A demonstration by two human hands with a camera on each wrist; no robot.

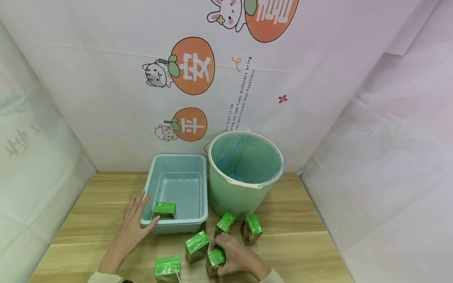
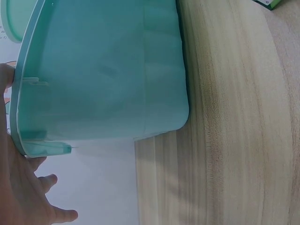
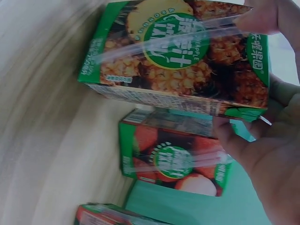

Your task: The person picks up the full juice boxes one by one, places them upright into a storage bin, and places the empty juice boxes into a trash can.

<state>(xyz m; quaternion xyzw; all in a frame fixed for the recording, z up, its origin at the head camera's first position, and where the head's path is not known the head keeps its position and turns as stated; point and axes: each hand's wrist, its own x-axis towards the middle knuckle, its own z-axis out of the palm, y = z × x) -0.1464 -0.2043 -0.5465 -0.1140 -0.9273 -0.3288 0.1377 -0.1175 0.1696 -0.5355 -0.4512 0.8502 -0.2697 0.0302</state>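
My right hand (image 1: 235,253) grips a juice box (image 1: 216,257) with a green top near the front of the table. The right wrist view shows pineapples printed on this juice box and a wrapped straw on its side, with thumb and fingers at its top end. My left hand (image 1: 131,228) rests at the near left corner of the light blue bin (image 1: 203,188), fingers spread along the rim. Inside that bin, near its front wall, stands another green-topped juice box (image 1: 165,208).
A green bucket (image 1: 230,196) with a plastic liner stands right of the bin. Several juice boxes stand before them: one at front left (image 1: 168,267), one in the middle (image 1: 197,243), and two by the bucket (image 1: 225,222). Printed cloth (image 1: 124,118) walls surround the wooden table (image 1: 297,251).
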